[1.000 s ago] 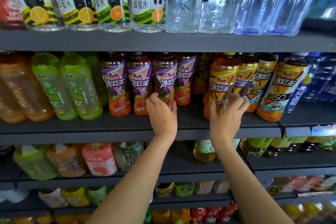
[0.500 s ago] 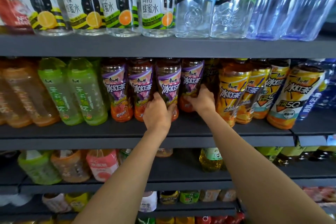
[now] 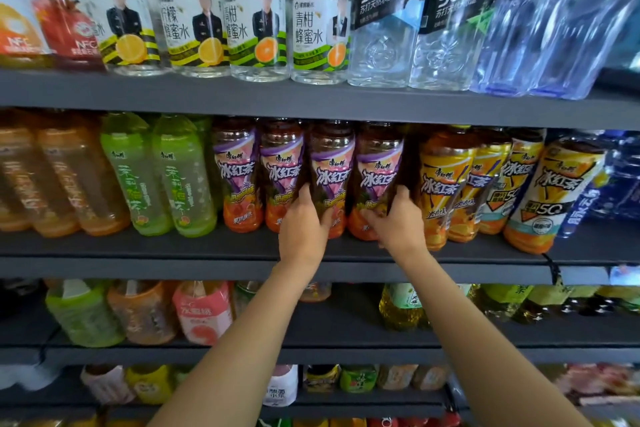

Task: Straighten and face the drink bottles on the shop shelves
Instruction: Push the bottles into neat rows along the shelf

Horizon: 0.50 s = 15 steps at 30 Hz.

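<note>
Several purple-labelled iced tea bottles stand in a row on the middle shelf (image 3: pixel 173 248). My left hand (image 3: pixel 304 224) grips the lower part of the third purple bottle (image 3: pixel 331 163). My right hand (image 3: pixel 394 222) grips the base of the fourth purple bottle (image 3: pixel 375 166), thumb on its right side. To the right stand yellow-labelled iced tea bottles (image 3: pixel 441 180). All the labels here face forward.
Green tea bottles (image 3: pixel 187 177) and orange drinks (image 3: pixel 69 184) fill the middle shelf's left end, blue bottles (image 3: pixel 620 177) its right end. Honey water (image 3: pixel 313 28), soda (image 3: pixel 386 14) and water bottles stand on the shelf above. More drinks line the lower shelves.
My right hand left the yellow-labelled bottle and moved left to the fourth purple bottle. My left hand stays on the third purple bottle. The view has shifted closer and upward.
</note>
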Motion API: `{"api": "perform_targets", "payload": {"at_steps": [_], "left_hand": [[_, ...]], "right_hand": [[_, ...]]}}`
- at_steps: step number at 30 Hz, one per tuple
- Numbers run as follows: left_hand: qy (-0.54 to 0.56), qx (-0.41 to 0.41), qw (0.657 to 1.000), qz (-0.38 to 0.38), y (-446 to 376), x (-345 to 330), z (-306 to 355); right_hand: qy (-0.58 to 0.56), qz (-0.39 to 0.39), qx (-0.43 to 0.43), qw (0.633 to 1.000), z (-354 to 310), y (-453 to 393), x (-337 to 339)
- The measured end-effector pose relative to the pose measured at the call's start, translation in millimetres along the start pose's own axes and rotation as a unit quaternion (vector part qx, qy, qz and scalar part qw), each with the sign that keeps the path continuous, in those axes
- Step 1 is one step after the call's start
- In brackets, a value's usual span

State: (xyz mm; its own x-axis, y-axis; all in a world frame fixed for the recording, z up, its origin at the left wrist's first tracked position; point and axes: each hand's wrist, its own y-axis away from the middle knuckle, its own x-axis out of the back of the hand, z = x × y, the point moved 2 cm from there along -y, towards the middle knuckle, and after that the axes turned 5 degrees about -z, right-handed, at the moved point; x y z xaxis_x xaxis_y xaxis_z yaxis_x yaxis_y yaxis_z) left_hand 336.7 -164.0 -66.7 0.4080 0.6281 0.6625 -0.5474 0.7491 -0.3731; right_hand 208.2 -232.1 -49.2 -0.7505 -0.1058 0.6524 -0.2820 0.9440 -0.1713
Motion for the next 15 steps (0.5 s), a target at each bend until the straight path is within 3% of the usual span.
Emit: {"api": "perform_targets", "payload": {"at_steps": [3,4,6,8,11,15], "left_hand": [[0.054,-0.005,0.993,0.1,16.7,12.7,-21.5],[0.06,0.012,0.989,0.134,18.8,18.6,-31.5],[0.066,0.072,0.978,0.184,19.5,31.8,-50.1],[0.054,0.101,0.972,0.204,19.0,43.2,-60.7],[0.041,0.138,0.974,0.173,13.1,51.7,-71.8],[-0.007,0.147,0.987,0.071,-3.1,50.4,-82.5]], "right_hand": [[-0.011,0.165,0.092,0.982,-3.6,29.7,-2.9],[-0.018,0.183,0.14,0.973,-8.4,36.0,-6.1],[0.013,0.152,0.243,0.958,-21.0,38.8,-20.4],[0.061,0.072,0.293,0.951,-35.5,35.5,-39.8],[0.143,-0.02,0.244,0.959,-53.5,32.6,-67.9],[0.162,-0.046,0.164,0.972,-68.6,31.6,-95.2]]}}
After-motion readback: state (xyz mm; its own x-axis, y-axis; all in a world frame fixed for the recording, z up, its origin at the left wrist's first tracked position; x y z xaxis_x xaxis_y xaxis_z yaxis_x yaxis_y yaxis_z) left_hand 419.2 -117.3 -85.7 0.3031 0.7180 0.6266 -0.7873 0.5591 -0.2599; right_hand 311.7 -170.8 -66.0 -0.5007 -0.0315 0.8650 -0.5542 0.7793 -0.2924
